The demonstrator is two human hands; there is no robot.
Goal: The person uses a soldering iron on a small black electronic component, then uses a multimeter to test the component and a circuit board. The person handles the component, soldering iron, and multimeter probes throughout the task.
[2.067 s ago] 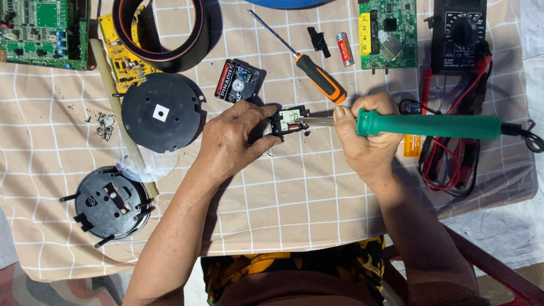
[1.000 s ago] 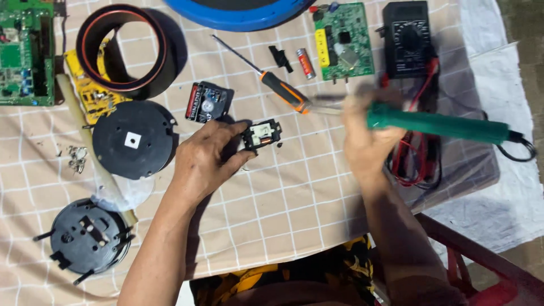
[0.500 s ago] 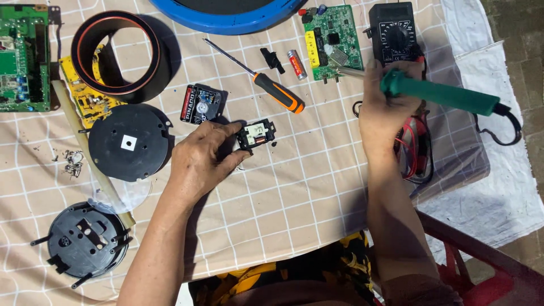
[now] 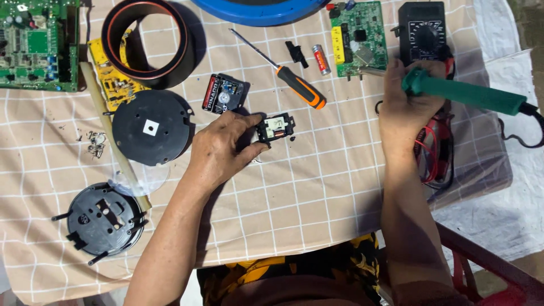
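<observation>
My left hand (image 4: 224, 148) pinches a small black module with a white centre (image 4: 275, 127) against the checked cloth (image 4: 294, 192). My right hand (image 4: 405, 105) grips a green-handled soldering iron (image 4: 470, 93); its metal tip (image 4: 371, 71) points left at the lower edge of a small green circuit board (image 4: 358, 37). The iron's handle crosses over a black multimeter (image 4: 422, 34) and its red and black leads (image 4: 433, 153).
An orange-handled screwdriver (image 4: 289, 76), a small battery (image 4: 321, 59) and a small black part (image 4: 294, 53) lie at the top middle. To the left are a black disc (image 4: 150, 127), a black ring (image 4: 148, 39), a yellow board (image 4: 116, 85), a round black base (image 4: 102, 218), screws (image 4: 96, 143) and a large green board (image 4: 37, 45).
My right hand has carried the soldering iron away from the small module, up and to the right, to the green board beside the multimeter. My left hand stays on the module.
</observation>
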